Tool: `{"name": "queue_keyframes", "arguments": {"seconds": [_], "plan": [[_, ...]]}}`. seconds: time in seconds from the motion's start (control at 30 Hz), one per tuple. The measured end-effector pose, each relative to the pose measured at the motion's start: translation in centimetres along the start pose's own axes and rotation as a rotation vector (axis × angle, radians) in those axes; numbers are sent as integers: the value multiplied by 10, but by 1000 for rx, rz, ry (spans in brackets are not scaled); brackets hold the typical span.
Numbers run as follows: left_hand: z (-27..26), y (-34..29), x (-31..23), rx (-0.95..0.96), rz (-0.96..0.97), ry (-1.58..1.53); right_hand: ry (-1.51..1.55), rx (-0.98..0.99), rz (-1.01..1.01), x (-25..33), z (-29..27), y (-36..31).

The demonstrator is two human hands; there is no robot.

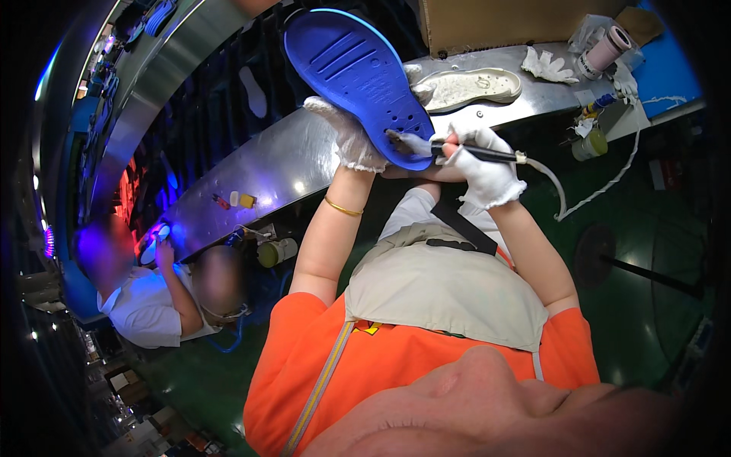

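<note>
A blue shoe sole (346, 65) is held up over the bench, tilted, with slots at its far end and small round holes at its near end. My left hand (346, 139), in a white glove, grips it by the left edge; glove fingertips also show past its right side. My gloved right hand (489, 174) is closed around a brush (412, 145) with a black handle, its thumb and a fingertip bare. The bristles lie against the sole beside the holes. From the handle's back end runs a pale hose (550, 179). Behind, a cream-white sole (476, 85) rests on the bench.
On the metal bench (259, 171) lie a white glove (548, 66), a pink cup (607, 52) and a small yellow-white item (245, 201). A cardboard box (495, 23) stands behind. Jars (590, 145) hang at the bench edge. Co-workers (152, 301) sit at left; a stand (595, 255) is at right.
</note>
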State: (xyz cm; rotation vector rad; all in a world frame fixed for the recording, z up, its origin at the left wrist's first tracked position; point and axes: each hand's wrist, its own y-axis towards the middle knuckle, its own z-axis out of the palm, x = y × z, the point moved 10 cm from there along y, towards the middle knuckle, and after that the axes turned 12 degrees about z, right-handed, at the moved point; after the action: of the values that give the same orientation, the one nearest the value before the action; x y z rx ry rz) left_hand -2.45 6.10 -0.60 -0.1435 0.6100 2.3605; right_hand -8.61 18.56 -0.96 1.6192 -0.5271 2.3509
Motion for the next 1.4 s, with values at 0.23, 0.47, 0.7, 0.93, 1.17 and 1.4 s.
{"name": "queue_keyframes", "arguments": {"seconds": [0.23,0.47,0.7,0.93,1.17,1.4], "plan": [[11,13,-1,125,-74,171,276,41,236,-12,-2,6],[16,21,3,224,-153,614,-523,215,-57,14,21,12],[-31,24,17,112,-390,749,-478,193,93,5,6,21],[-36,26,14,17,-527,866,-658,269,-62,12,28,17],[-46,18,16,-93,-601,861,-1008,139,-143,31,18,29],[-41,17,11,-158,-608,863,-767,373,-178,42,25,24]]}}
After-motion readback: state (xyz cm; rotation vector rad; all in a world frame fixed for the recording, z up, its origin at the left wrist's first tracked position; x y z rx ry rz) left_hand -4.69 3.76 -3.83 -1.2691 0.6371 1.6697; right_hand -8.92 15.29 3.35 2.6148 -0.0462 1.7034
